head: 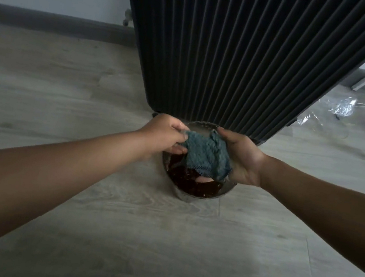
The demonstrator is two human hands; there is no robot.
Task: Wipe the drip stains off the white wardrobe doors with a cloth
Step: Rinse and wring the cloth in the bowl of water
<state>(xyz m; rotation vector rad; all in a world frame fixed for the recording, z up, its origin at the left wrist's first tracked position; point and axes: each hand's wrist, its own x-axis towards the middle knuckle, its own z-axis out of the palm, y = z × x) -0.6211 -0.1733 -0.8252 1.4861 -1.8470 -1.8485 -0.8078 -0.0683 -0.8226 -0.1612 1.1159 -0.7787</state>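
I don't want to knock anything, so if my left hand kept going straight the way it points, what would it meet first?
The left hand grips the cloth; past that, probably the right hand holding its other side above the bowl, though depth is unclear.

Bare forearms (58,167), bare left grip (165,135), bare right grip (243,162), left knuckles wet
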